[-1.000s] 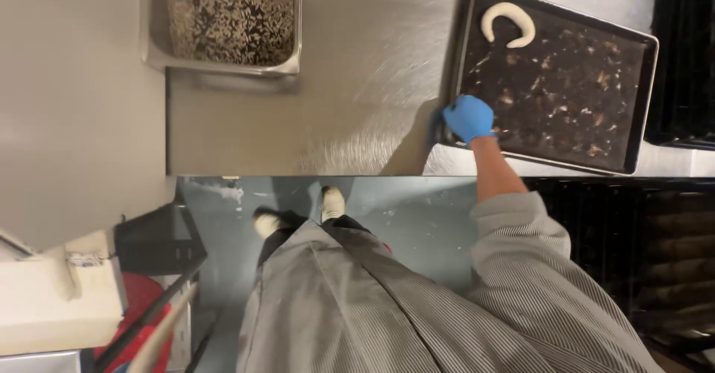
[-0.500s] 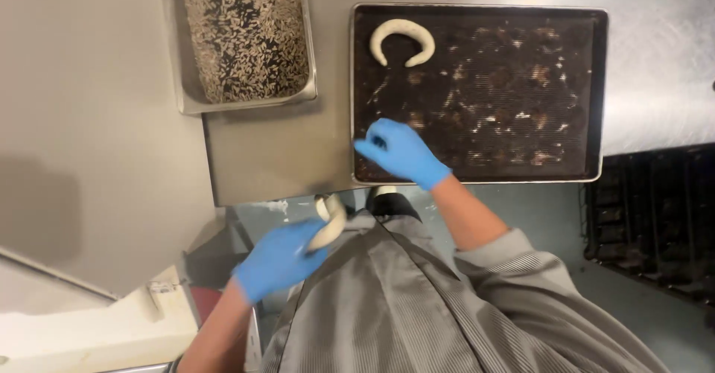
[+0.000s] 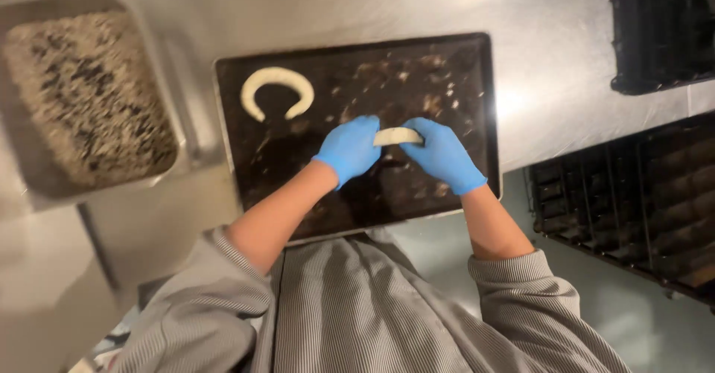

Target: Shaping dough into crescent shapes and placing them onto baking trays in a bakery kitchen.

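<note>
Between both hands, over mid-tray: small pale dough piece [image 3: 397, 135], pinched at each end. Left hand [image 3: 348, 148] has the left tip, right hand [image 3: 443, 153] the right tip. Both in blue gloves, fingers curled in close, not clamped flat. Thumbs mostly hidden behind the dough, so exact grip depth can't tell.

Key relation: the dough's long axis runs left-right, straight across the gap from one hand to the other, slight upward bow in the middle. So it lies to the right of the left hand's fingertips and to the left of the right hand's. Neither hand is nearer; it's shared evenly, both touching.

Whether the dough is touching the dark baking tray [image 3: 462, 68] or held just above it: can't tell from this angle. Looks close to the surface either way.

Up and to the left of the left hand, on the same tray: one shaped dough crescent [image 3: 274, 88], open side facing the person, lying flat, well apart from the held piece. Tray surface has scattered crumbs/residue.

Further left of the left hand, off the tray: steel pan of mixed seeds [image 3: 86, 94] on the steel table [image 3: 551, 83], just beside the tray's left edge w/ a gap between.

Right of the right hand: dark rack w/ trays [image 3: 640, 187], beyond the table edge, well apart from both hands.

Person's striped grey sleeves pushed up to the forearms.
</note>
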